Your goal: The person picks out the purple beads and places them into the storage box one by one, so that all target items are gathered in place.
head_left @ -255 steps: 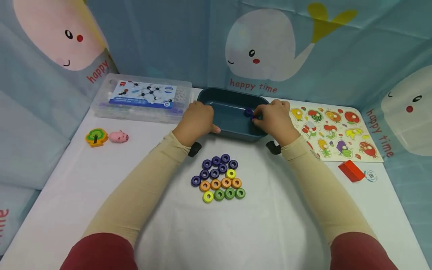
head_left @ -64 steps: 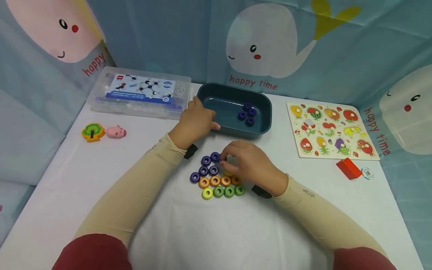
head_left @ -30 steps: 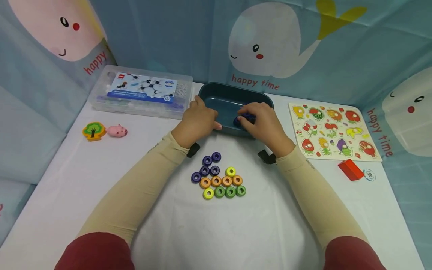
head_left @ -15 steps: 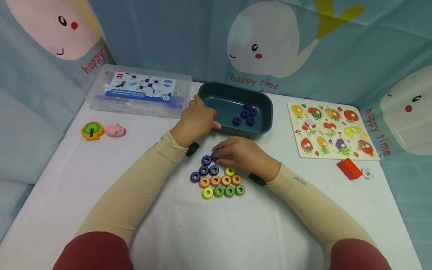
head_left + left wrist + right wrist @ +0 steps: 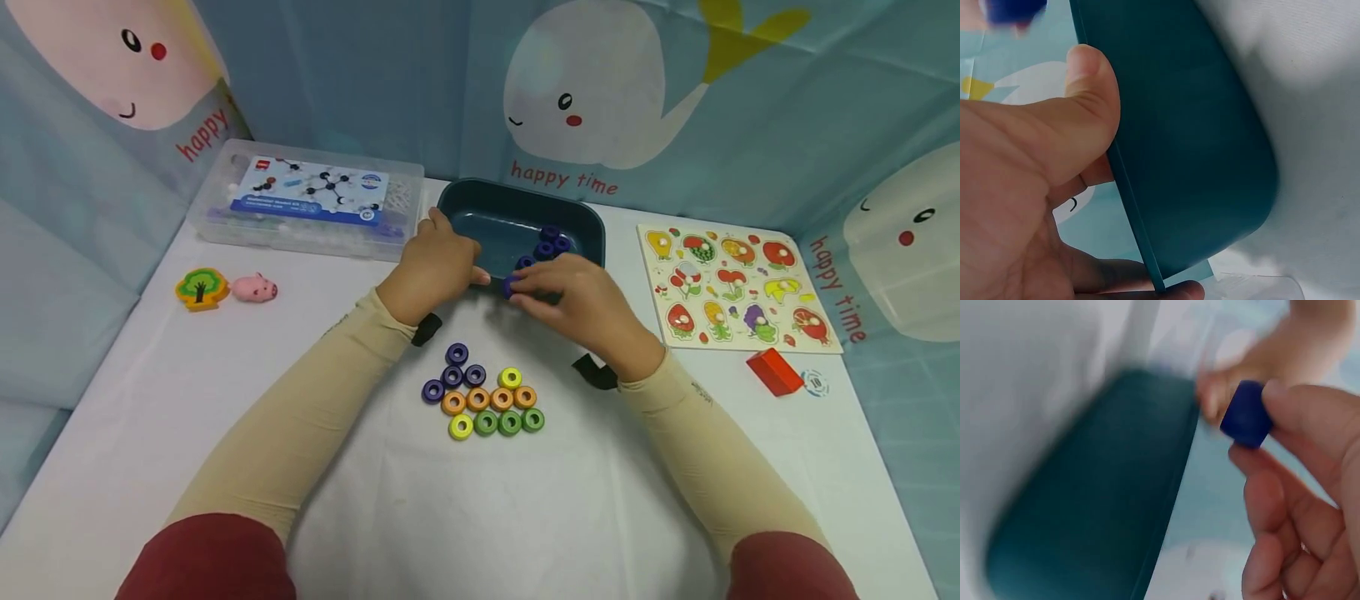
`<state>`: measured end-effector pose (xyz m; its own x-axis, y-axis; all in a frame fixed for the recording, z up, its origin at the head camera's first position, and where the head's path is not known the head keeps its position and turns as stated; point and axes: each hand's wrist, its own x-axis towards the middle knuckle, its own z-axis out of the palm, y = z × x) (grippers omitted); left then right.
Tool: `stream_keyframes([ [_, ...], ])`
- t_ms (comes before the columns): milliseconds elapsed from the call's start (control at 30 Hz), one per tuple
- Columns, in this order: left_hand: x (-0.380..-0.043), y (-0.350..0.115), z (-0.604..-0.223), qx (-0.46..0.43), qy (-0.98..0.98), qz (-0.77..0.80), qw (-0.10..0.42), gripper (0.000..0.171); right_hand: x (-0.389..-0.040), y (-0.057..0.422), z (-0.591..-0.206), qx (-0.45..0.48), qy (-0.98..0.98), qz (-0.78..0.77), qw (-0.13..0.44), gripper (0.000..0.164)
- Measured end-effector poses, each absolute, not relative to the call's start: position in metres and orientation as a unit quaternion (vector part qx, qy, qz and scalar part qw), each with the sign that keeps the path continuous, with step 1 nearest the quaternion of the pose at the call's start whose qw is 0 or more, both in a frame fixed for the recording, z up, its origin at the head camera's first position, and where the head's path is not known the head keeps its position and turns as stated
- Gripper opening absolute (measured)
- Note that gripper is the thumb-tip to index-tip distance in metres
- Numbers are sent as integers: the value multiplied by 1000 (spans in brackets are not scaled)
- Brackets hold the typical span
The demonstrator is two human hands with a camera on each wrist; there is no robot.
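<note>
Purple ring (image 5: pixel 511 287) below "happy time" lettering (image 5: pixel 564 177)

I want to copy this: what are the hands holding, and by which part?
The right hand pinches a blue ring by opposite sides, between thumb and finger. The left hand holds the teal tray by its rim, at the left end.

Counted in view: one left hand (image 5: pixel 431 268) and one right hand (image 5: pixel 587 300); nine purple rings (image 5: pixel 475 383), excluding any hidden behind the right hand; four orange rings (image 5: pixel 477 408); three green rings (image 5: pixel 510 430); two yellow rings (image 5: pixel 510 386); one tray (image 5: pixel 498 233); one clear plastic case (image 5: pixel 307 190); one fruit puzzle board (image 5: pixel 709 287); one toy pig (image 5: pixel 254 288); one toy tree (image 5: pixel 202 287); one red block (image 5: pixel 774 372).
</note>
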<state>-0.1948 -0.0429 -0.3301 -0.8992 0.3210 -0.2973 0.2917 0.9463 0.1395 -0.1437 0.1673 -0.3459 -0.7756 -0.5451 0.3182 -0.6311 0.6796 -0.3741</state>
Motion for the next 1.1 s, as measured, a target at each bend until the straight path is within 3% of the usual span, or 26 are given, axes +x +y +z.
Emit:
stream_keyframes([
  [200,-195,-45,-331,158,973,42,161,60,-193,181,-349,182,-958,212,64,24],
  [433,-195,-45,-333,164,972,48,160,60,-233,168,-370,192,-968,155,41,23],
  [767,-196,-44,-327,171,971,40,160,60,-234,166,-373,210,-968,128,-44,37],
  [900,-196,-44,-326,168,971,38,168,61,-224,169,-367,216,-966,143,-15,37],
  [1100,-196,-43,-328,167,971,38,167,61,-180,162,-349,278,-923,247,102,26],
])
